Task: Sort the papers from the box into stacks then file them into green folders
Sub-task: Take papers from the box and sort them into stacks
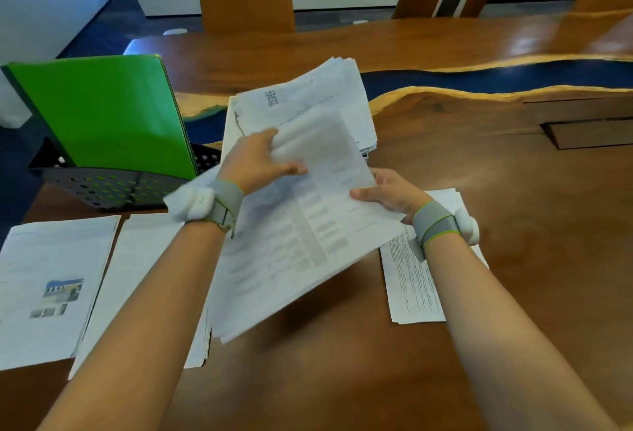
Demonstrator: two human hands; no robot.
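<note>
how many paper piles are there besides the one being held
4: far-left pile; second pile under the left forearm; right pile under the right wrist; back pile behind the held sheets, which may hide more.

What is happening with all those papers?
A person is sorting papers. The left hand and right hand hold a sheaf of papers above the wooden table. Piles lie flat on it: a left stack, a middle stack and a right stack. A green folder stands in a black mesh rack.
</note>
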